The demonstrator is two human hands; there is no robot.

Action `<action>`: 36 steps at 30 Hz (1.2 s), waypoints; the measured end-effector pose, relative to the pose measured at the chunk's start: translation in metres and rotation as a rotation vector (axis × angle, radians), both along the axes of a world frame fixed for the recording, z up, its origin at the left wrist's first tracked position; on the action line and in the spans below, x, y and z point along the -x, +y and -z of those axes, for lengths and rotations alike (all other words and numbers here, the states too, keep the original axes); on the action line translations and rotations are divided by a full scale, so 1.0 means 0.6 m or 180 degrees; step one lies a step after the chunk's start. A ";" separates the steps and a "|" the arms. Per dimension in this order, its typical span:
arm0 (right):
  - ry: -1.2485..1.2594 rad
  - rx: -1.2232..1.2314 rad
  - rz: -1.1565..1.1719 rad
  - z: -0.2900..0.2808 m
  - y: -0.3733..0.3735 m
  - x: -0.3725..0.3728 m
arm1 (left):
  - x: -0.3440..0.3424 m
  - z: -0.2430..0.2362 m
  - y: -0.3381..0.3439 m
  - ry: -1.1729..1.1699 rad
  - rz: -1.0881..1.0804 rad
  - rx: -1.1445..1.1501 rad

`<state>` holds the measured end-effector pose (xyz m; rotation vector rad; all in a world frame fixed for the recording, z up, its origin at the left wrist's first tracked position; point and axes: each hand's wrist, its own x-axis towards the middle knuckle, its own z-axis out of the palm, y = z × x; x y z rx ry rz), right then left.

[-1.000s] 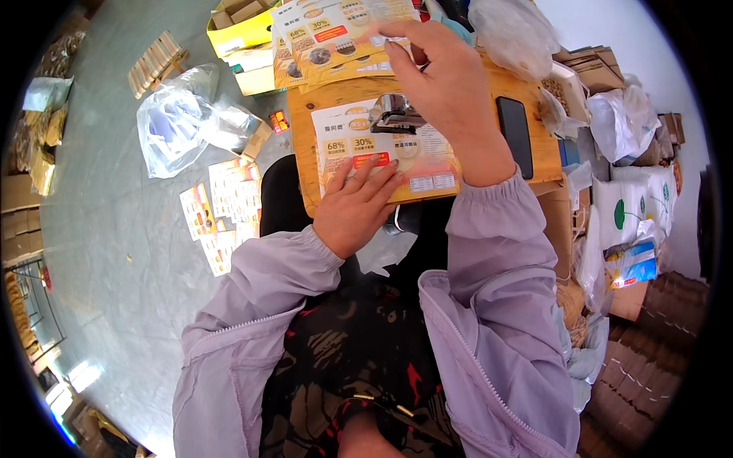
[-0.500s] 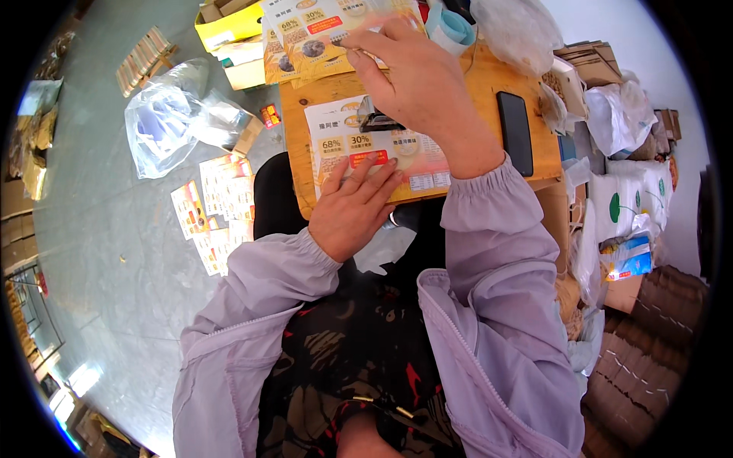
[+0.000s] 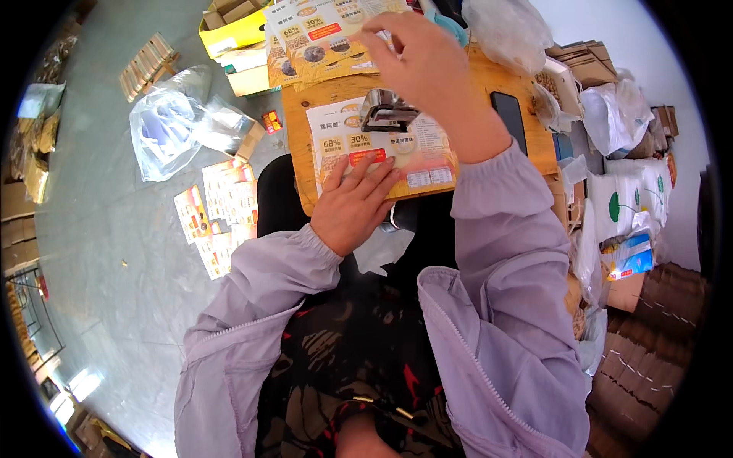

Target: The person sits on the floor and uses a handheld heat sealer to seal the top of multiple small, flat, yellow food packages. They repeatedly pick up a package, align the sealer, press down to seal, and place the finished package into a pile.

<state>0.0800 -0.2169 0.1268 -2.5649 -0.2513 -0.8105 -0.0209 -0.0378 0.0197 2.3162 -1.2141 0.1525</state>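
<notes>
My left hand (image 3: 353,200) lies with fingers apart on printed yellow-and-white sheets (image 3: 431,168) at the front of the wooden table (image 3: 298,175). A silver-and-black metal tool (image 3: 385,111), like a stamper, rests on these sheets above my left fingers. My right hand (image 3: 420,65) is raised above and just beyond the tool, close to a second pile of similar sheets (image 3: 294,53). Its fingers are bent in toward the thumb and slightly blurred; whatever is between them is too small or hidden to make out.
A black phone (image 3: 508,118) lies at the table's right. Plastic bags (image 3: 504,34), white sacks (image 3: 615,206) and cardboard stacks (image 3: 649,343) crowd the right. On the floor at left are a small folding stool (image 3: 149,65), clear bags (image 3: 164,133) and scattered printed sheets (image 3: 217,214). A yellow box (image 3: 217,38) stands behind.
My right hand moved left over the upper pile, then slightly up and back to the right, showing more of the metal tool. My left hand has stayed in place.
</notes>
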 end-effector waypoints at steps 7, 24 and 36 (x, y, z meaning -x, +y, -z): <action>-0.0262 -0.0519 0.0110 -0.081 -0.037 0.035 | 0.006 0.005 0.005 -0.0096 0.0068 -0.0110; -0.0289 -0.0663 0.0310 -0.059 -0.076 0.070 | 0.012 0.005 -0.002 0.0014 -0.0016 0.0057; -0.0517 -0.0693 0.0446 -0.084 -0.116 0.096 | 0.018 -0.006 -0.064 -0.0184 -0.0151 0.0112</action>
